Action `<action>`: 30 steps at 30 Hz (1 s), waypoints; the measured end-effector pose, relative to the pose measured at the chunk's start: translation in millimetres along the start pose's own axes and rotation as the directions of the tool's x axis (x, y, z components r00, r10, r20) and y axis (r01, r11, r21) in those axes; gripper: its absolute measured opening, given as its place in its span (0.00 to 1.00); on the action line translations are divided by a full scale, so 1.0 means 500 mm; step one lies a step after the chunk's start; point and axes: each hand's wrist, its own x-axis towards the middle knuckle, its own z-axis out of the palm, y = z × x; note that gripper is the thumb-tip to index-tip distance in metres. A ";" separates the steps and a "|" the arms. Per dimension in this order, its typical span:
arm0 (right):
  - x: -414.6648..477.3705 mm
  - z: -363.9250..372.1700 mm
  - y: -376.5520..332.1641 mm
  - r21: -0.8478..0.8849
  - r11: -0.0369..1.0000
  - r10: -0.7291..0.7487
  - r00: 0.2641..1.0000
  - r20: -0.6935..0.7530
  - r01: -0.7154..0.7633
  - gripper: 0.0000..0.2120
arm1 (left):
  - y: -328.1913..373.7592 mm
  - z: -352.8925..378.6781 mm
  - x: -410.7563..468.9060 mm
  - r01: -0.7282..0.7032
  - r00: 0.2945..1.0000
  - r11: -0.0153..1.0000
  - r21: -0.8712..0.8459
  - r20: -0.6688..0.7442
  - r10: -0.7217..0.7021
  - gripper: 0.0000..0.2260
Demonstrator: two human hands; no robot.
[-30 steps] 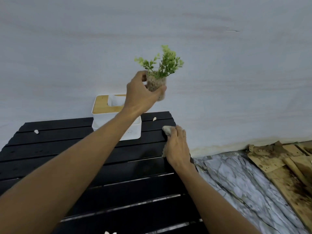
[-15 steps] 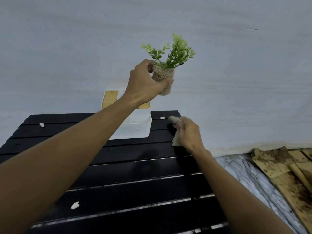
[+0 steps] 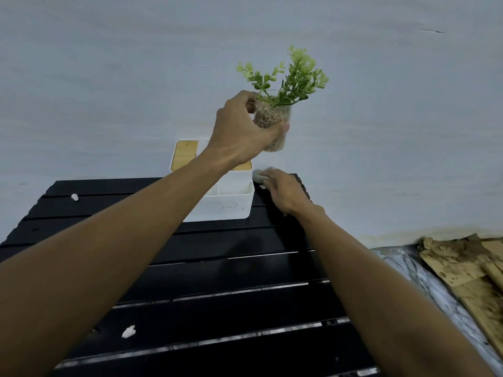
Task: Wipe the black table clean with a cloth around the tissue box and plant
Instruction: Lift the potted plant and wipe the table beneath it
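Note:
My left hand holds the plant, a small clear pot of pebbles with green sprigs, up in the air above the table's back right corner. My right hand presses a pale cloth onto the black slatted table at that back right corner, just right of the tissue box. The tissue box is white with a wooden lid and stands at the table's back edge against the wall; my left forearm hides part of it.
White crumbs lie on the table at the back left and near the front left. A pale wall rises right behind the table. Marble-patterned floor and stained cardboard lie to the right.
My right hand has slid the cloth away from me to the table's back corner beside the tissue box. My left hand keeps the plant raised. The camera has tilted, showing more of the table.

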 end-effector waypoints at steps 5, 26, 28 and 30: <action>-0.053 -0.044 0.004 0.066 0.993 -0.109 0.980 0.168 0.099 0.14 | 0.008 -0.002 -0.005 0.003 1.000 1.000 -0.004 0.001 -0.003 0.29; -0.084 -0.027 -0.006 0.058 0.975 -0.220 0.962 0.164 0.213 0.11 | 0.007 0.001 -0.014 0.007 1.000 1.000 -0.011 0.015 -0.006 0.30; -0.117 -0.040 -0.006 0.054 0.971 -0.238 0.953 0.186 0.232 0.11 | 0.014 0.002 -0.019 0.012 1.000 1.000 -0.021 0.017 -0.012 0.29; -0.153 -0.054 -0.008 0.050 0.974 -0.226 0.950 0.214 0.221 0.11 | 0.023 0.003 -0.024 0.012 1.000 1.000 -0.022 0.022 -0.011 0.29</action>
